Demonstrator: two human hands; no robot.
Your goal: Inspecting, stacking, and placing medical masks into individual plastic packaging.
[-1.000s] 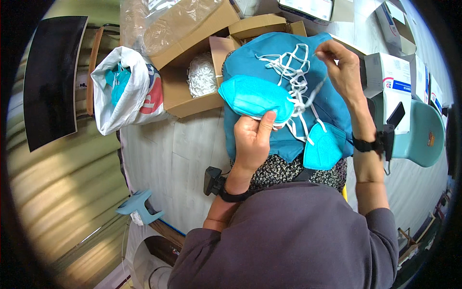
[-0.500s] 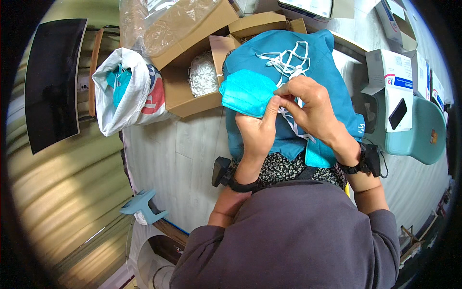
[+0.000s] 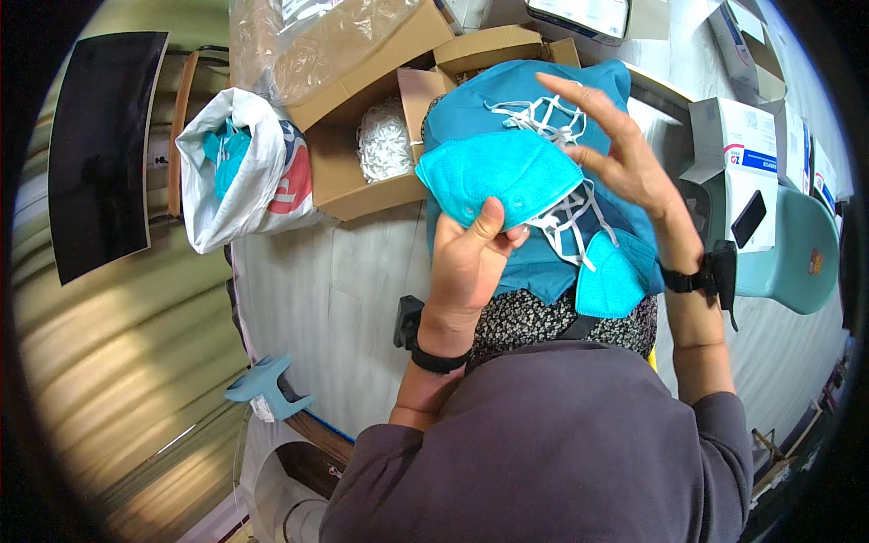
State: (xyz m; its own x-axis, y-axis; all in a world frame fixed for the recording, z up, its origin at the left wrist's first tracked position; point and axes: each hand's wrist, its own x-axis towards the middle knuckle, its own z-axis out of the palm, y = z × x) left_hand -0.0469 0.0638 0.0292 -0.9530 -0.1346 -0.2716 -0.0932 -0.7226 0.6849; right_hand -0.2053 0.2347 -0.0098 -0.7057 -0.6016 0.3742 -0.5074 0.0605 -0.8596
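My left hand (image 3: 469, 262) grips the lower edge of a turquoise face mask (image 3: 498, 176), its thumb lying on the front. My right hand (image 3: 629, 158) is open at the mask's right corner, fingers spread and thumb apart; whether the thumb touches the mask I cannot tell. Under both hands a teal cloth (image 3: 453, 113) covers my lap. White elastic straps (image 3: 529, 116) lie loosely on it beyond the mask, and more hang below its right end. A second turquoise mask (image 3: 615, 279) rests at the cloth's near right edge.
A cardboard box (image 3: 353, 195) ahead on the left holds a heap of white straps (image 3: 385, 145). Beside it stands a white bag (image 3: 213, 213) with turquoise masks inside. To the right, white cartons (image 3: 733, 136) and a dark phone (image 3: 749, 217) sit by a pale green chair (image 3: 797, 262).
My right hand has let go of the mask's edge, spread its fingers and moved up and right. The mask now lies more unfolded in my left hand, its thumb shifted onto the front.
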